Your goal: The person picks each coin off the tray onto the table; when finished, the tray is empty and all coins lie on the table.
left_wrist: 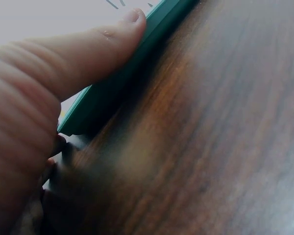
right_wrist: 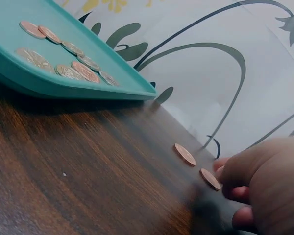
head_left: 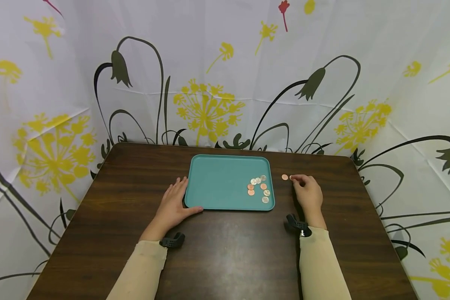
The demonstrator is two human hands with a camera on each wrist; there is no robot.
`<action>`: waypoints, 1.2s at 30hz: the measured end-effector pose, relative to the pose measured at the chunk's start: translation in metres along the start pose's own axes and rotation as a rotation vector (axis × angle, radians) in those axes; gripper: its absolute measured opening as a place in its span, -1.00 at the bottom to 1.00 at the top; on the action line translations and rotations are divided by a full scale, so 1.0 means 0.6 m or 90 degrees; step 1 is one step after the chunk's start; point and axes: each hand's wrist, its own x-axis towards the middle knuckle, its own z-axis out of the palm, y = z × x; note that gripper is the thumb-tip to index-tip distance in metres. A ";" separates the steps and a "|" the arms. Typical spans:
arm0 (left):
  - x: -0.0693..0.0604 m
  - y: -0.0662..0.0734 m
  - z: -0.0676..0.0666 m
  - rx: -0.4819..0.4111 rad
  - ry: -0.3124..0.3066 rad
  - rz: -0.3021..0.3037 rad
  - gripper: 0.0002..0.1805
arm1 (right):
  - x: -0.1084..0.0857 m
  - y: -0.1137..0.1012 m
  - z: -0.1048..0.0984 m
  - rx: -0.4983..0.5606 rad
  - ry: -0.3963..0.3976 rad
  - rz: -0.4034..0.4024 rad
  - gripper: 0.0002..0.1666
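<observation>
A teal tray (head_left: 217,183) lies on the table. My left hand (head_left: 174,207) rests at its left end, fingers extended along the side and thumb laid over the near rim; in the left wrist view the thumb (left_wrist: 100,51) touches the green edge. To the right of the tray, my right hand (head_left: 308,193) has its thumb and fingertips together at the edge of a copper coin (right_wrist: 210,179), which appears flat on the table. Another copper coin (head_left: 284,177) lies just left of it. Several silver coins (head_left: 265,200) and copper coins (head_left: 251,192) sit inside the tray's right end.
The dark wooden table (head_left: 232,258) ends at a patterned curtain (head_left: 225,54) behind and at the sides. A raised rim (right_wrist: 88,93) runs round the tray. Each wrist wears a black camera band, like the one on the right wrist (head_left: 297,223).
</observation>
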 end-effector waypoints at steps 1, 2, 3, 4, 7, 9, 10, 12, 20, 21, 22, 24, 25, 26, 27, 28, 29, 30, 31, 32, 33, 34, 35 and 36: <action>0.000 0.000 0.000 -0.002 0.001 0.000 0.37 | 0.000 -0.001 0.000 0.012 0.003 0.000 -0.77; 0.000 0.000 0.001 -0.003 0.002 0.000 0.37 | -0.001 -0.002 0.000 0.025 0.006 0.001 -0.77; 0.000 -0.001 0.002 -0.004 0.003 0.000 0.37 | -0.001 -0.002 0.001 0.038 0.009 0.001 -0.78; 0.000 -0.001 0.002 -0.005 0.003 0.001 0.37 | -0.002 -0.004 0.001 0.050 0.015 0.002 -0.80; 0.001 -0.002 0.004 -0.004 0.004 0.004 0.38 | -0.003 -0.008 0.001 0.082 0.030 0.002 -0.84; 0.002 -0.002 0.005 0.000 0.003 0.004 0.38 | -0.003 -0.012 0.005 0.106 0.037 -0.006 -0.85; 0.002 -0.003 0.005 0.001 0.003 0.004 0.38 | -0.004 -0.015 0.008 0.117 0.037 -0.017 -0.86; 0.002 -0.004 0.005 0.004 0.004 0.003 0.38 | -0.004 -0.023 0.016 0.145 0.021 -0.048 -0.87; 0.003 -0.004 0.005 0.004 0.000 0.002 0.38 | -0.020 -0.055 0.043 0.158 -0.096 -0.150 -0.86; 0.003 -0.003 0.005 0.005 -0.001 0.002 0.38 | -0.022 -0.058 0.044 0.154 -0.103 -0.151 -0.86; 0.003 -0.003 0.005 0.004 -0.003 0.002 0.38 | -0.023 -0.060 0.045 0.149 -0.109 -0.152 -0.87; 0.003 -0.003 0.005 0.004 -0.005 0.002 0.38 | -0.026 -0.063 0.045 0.143 -0.118 -0.149 -0.88; 0.003 -0.003 0.006 0.002 -0.005 0.002 0.38 | -0.026 -0.064 0.046 0.136 -0.122 -0.148 -0.88; 0.003 -0.003 0.005 0.001 -0.006 0.001 0.38 | -0.027 -0.064 0.046 0.128 -0.125 -0.150 -0.88; 0.003 -0.002 0.005 0.000 -0.005 0.000 0.37 | -0.027 -0.064 0.046 0.120 -0.130 -0.153 -0.87; 0.003 -0.002 0.005 0.001 -0.005 0.000 0.37 | -0.027 -0.065 0.046 0.111 -0.135 -0.155 -0.86; 0.003 -0.002 0.005 0.001 -0.005 0.000 0.37 | -0.028 -0.065 0.046 0.102 -0.140 -0.156 -0.85; 0.003 -0.002 0.005 0.002 -0.005 0.000 0.37 | -0.029 -0.066 0.046 0.092 -0.146 -0.158 -0.83; 0.002 -0.002 0.005 0.002 -0.006 0.000 0.37 | -0.029 -0.067 0.046 0.080 -0.153 -0.158 -0.80; 0.002 -0.002 0.005 0.003 -0.006 0.000 0.37 | -0.030 -0.069 0.045 0.069 -0.159 -0.158 -0.77; 0.002 -0.003 0.005 0.004 -0.007 0.000 0.38 | -0.030 -0.070 0.045 0.059 -0.165 -0.156 -0.74; 0.002 -0.003 0.005 0.004 -0.007 0.000 0.38 | -0.031 -0.072 0.045 0.047 -0.169 -0.155 -0.72; 0.002 -0.003 0.005 0.003 -0.007 -0.001 0.38 | -0.031 -0.074 0.045 0.038 -0.174 -0.155 -0.69; 0.002 -0.003 0.004 0.003 -0.006 -0.001 0.38 | -0.030 -0.076 0.045 0.029 -0.178 -0.156 -0.66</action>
